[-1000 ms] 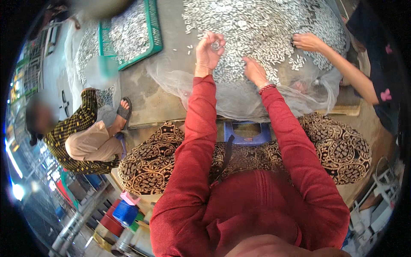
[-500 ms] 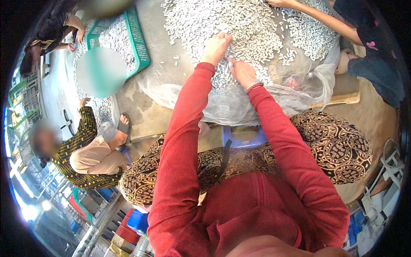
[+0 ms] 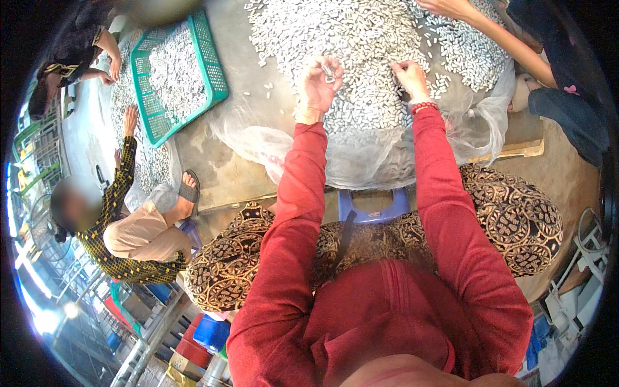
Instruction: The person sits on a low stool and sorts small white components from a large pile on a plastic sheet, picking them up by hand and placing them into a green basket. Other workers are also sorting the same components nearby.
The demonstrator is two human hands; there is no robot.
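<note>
Our left hand (image 3: 312, 93) curls around pieces (image 3: 329, 75) by the pile (image 3: 335, 39) on the sheet (image 3: 367, 158) — whether our right hand (image 3: 411, 80) pinches one, we cannot tell — and a loosened curl could spill some.

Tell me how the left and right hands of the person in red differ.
The left hand is turned palm up, with small silvery pieces in its curled fingers; the right hand is palm down, and whether it holds a piece is unclear.
A red bracelet circles the right hand's wrist; none shows at the left hand's.
Both are bare and emerge from red sleeves.
</note>
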